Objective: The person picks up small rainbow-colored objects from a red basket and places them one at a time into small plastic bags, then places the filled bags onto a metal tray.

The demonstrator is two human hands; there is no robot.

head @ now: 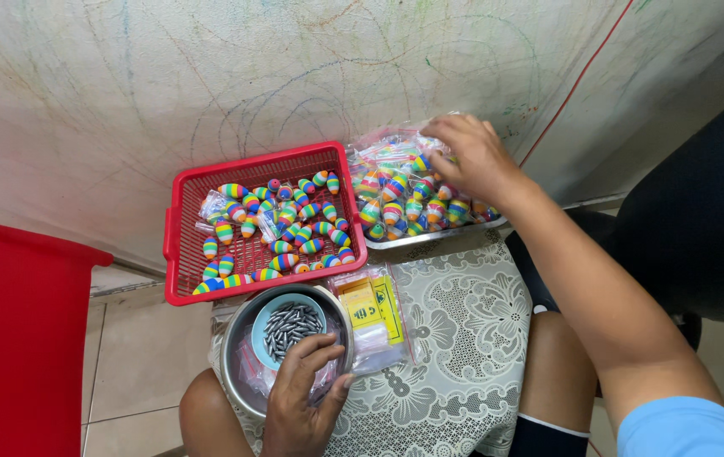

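Packed: bagged rainbow floats heaped on metal tray (430,237). Unpacked: loose rainbow floats in red basket (177,228). Left hand (303,393), fingers curled, picks at grey sinkers (291,326) in blue bowl; right hand (468,156) apparently grips a packet on the tray. Much remains.

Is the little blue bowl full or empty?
Partly full. The blue bowl holds a heap of small grey metal pieces, with bare blue showing around them. It sits inside the metal bowl.
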